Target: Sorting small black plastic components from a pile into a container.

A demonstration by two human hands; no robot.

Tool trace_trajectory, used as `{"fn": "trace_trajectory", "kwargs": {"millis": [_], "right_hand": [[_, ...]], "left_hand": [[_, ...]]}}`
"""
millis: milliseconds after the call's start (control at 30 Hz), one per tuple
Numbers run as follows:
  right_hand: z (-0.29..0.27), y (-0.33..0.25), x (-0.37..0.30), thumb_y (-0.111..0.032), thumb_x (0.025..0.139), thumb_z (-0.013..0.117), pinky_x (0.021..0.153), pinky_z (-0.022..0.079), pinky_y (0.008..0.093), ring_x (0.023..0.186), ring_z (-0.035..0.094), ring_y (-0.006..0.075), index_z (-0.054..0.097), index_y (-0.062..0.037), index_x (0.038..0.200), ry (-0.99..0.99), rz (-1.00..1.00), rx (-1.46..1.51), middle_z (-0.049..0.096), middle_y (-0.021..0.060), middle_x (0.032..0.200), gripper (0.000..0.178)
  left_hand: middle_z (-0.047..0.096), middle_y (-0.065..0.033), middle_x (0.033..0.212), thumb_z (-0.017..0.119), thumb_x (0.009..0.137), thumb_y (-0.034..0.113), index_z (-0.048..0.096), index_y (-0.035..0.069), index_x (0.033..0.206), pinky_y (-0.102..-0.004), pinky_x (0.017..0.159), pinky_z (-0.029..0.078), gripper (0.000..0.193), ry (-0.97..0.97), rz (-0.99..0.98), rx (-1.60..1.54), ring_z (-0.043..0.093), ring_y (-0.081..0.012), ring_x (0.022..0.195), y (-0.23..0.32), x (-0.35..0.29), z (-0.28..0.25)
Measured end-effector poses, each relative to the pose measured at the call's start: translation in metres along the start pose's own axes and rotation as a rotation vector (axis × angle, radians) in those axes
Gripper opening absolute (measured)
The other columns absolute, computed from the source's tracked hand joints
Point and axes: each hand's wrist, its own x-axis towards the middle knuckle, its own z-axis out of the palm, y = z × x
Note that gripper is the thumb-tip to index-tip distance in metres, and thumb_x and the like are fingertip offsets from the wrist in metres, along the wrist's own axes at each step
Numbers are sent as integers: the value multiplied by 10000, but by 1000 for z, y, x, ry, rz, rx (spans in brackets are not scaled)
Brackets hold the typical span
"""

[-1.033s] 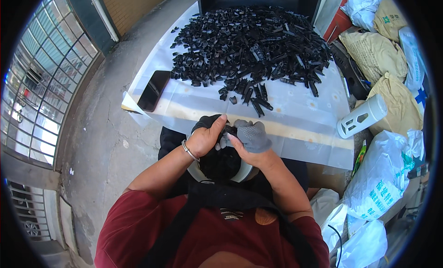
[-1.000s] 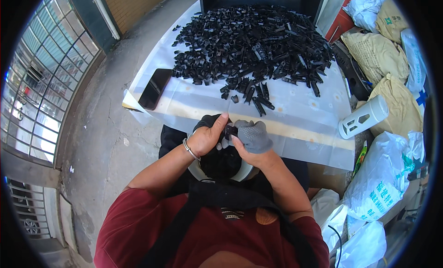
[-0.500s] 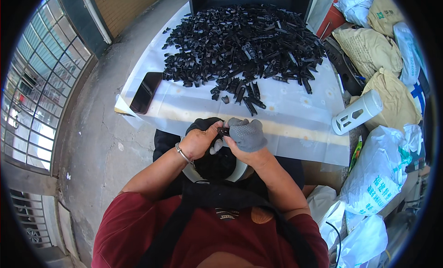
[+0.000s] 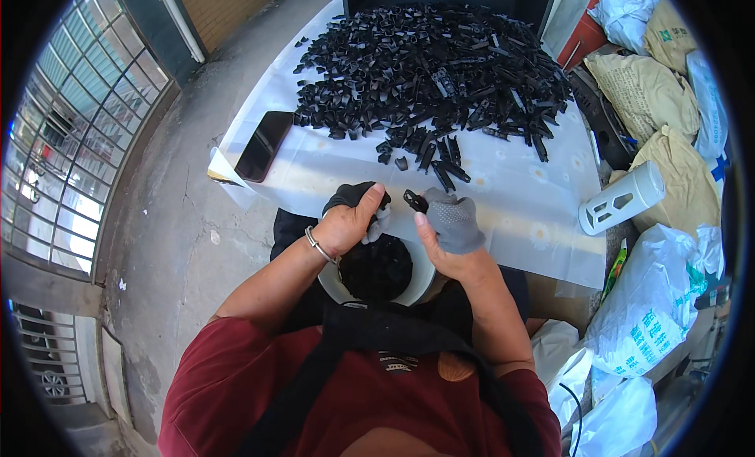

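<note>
Left hand (image 4: 346, 221) and grey-gloved right hand (image 4: 454, 225), close together above the white bowl (image 4: 421, 280), pinch one small black plastic piece (image 4: 414, 200); a loosened pinch might drop it outside.

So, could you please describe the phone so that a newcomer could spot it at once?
Start at the white sheet under the heap of small black parts. At the sheet's left edge lies the phone, flat, dark screen up. It alone is one smooth rectangle, apart from the heap.
</note>
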Motion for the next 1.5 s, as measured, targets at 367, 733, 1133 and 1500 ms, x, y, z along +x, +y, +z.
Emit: {"fn": "trace_trajectory", "kwargs": {"millis": [367, 733, 1133, 1500], "right_hand": [[1, -12, 2, -205, 791, 552, 616, 428, 388, 682, 554, 287, 587, -65, 833, 3, -107, -166, 587, 94, 734, 150], [22, -12, 0, -242, 776, 579, 662, 443, 393, 749, 566, 291, 604, -66, 821, -75, -122, -89, 602, 101, 822, 183], [1, 43, 24, -199, 788, 547, 754, 438, 427, 858, 551, 331, 569, -37, 964, -167, 179, -401, 589, 171, 902, 240], [-19, 48, 11, -175, 776, 534, 725, 437, 431, 807, 550, 339, 602, -52, 843, -106, 193, -535, 584, 168, 844, 156]], "left_hand": [[526, -74, 562, 358, 933, 313, 541, 9, 735, -311, 481, 389, 407, 17, 183, 179, 500, -175, 491, 0, 5, 8], [591, -186, 729, 393, 898, 310, 582, 21, 818, -429, 619, 440, 354, -152, 255, 860, 559, -366, 680, 7, 10, -23], [578, -151, 943, 560, 760, 187, 577, 28, 951, -387, 709, 464, 249, 11, 410, 1122, 574, -299, 826, -17, 86, 19], [586, -169, 947, 584, 720, 166, 577, 1, 971, -363, 725, 468, 300, 225, 542, 936, 573, -319, 805, -32, 73, 3]]}}
